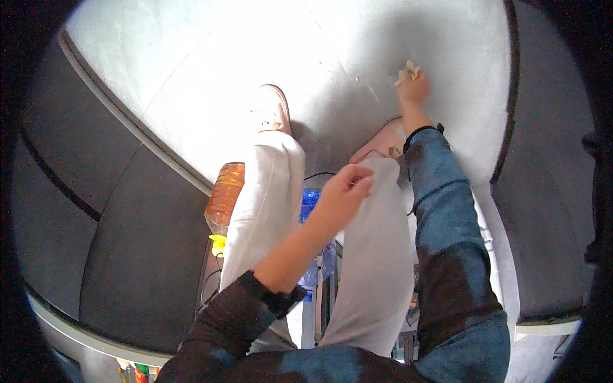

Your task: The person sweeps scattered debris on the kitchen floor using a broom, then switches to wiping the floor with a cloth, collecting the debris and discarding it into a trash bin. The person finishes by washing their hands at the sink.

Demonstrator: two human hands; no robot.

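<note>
With fingers closed, my right hand (414, 90) grips crumpled pale yellow scraps (408, 73), perhaps paper or peel, low over the light floor beyond my right shoe. My left hand (348, 184) is above my right knee, thumb and fingertips drawn together; a thin pale sliver seems to show between them, too blurred to name. Light trousers (373, 249) cover my legs. A pink shoe (378, 141) is on my right foot, and another pink shoe (275, 107) is on my left, partly washed out by glare.
Left of my leg lies a large clear bottle (225, 196) of amber liquid with a yellow cap (218, 245). Blue plastic items (310, 201) and a thin cable (318, 174) show between my legs. Dark panels (139, 249) flank the floor. Small white bits (357, 78) lie on it.
</note>
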